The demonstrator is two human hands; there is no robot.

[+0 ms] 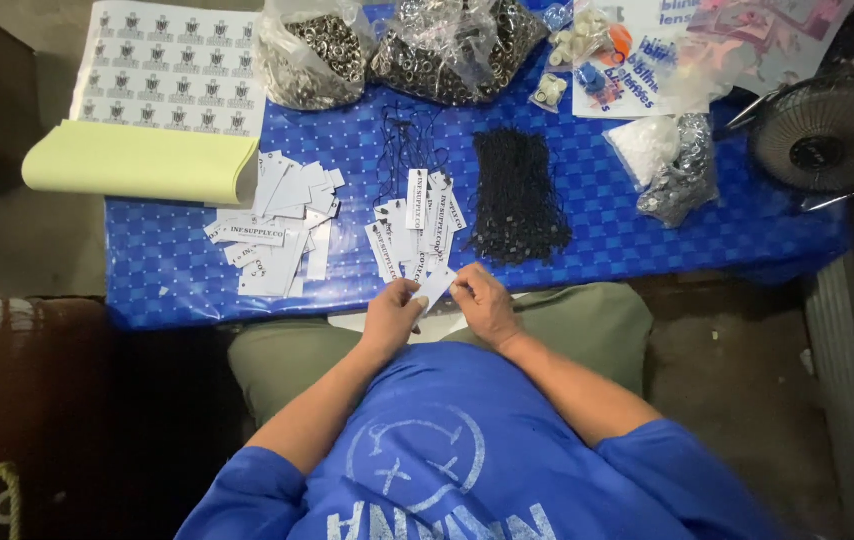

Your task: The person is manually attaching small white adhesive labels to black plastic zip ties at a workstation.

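Pinching a white paper tag (436, 287) between them, the left hand (392, 312) and right hand (482, 302) hold it just above the near edge of the blue checked table (177, 280). Its long axis tilts up-right, away from the person. A loose grip could drop it lapward; beyond lie strung tags (417, 222) and black cords (517, 195).

We see a blue checked tablecloth (587, 220) under white paper tags (272, 225) with black print and a heap of black cords (517, 195). A pale yellow-green roll (137, 160) lies beside them, and silvery metal rings fill clear bags (312, 50).
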